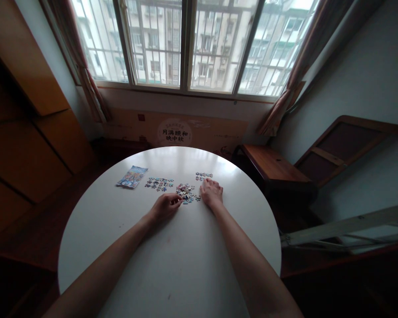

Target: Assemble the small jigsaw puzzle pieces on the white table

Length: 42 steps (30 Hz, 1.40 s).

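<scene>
A heap of jigsaw puzzle pieces point(185, 191) lies on the white round table point(166, 265). My left hand point(166, 206) rests at the heap's near left edge, its fingers curled and the thumb and fingertips close together; whether a piece is between them is too small to tell. On the heap's right side, my right hand point(212, 192) is palm down with bent fingers, their tips hidden behind the hand. Just beyond it are short rows of puzzle pieces point(204, 175). Left of the heap, more pieces point(159, 183) lie spread in loose rows.
A colourful picture packet point(132, 176) lies at the table's far left. Beyond the table are a printed banner point(175, 130) and a barred window point(185, 48). A wooden side table point(272, 163) stands at right, wooden cabinets point(23, 132) at left.
</scene>
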Tool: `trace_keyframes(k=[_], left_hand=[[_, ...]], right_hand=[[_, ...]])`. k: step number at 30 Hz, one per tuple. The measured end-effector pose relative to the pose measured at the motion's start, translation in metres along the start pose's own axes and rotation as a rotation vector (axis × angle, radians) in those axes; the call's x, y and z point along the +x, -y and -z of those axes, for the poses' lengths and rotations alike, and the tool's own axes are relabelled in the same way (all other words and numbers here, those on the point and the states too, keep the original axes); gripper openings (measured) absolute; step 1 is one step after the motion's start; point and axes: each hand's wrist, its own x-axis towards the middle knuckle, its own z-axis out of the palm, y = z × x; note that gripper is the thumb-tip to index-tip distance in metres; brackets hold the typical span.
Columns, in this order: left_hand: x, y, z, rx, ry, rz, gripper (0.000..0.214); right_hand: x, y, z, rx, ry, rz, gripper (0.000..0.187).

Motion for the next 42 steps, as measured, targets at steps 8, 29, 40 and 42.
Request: trace_keyframes(k=[8, 29, 40, 42], left_hand=[[-0.001, -0.0027, 0.0017, 0.021, -0.009, 0.004, 0.02], [-0.0007, -0.0044, 0.0024, 0.041, -0.011, 0.001, 0.021], [-0.0011, -0.0061, 0.0045, 0.037, -0.001, 0.002, 0.02], [-0.001, -0.0061, 0.0043, 0.032, -0.002, 0.001, 0.02]], right_hand=[[0.0005, 0.0009, -0.0017, -0.004, 0.013, -0.009, 0.05], [-0.0016, 0.0027, 0.0005, -0.001, 0.002, -0.013, 0.05], [0.0, -0.0007, -0.0048, -0.003, -0.009, 0.007, 0.051], [-0.0003, -0.0007, -0.0047, -0.003, -0.01, 0.006, 0.05]])
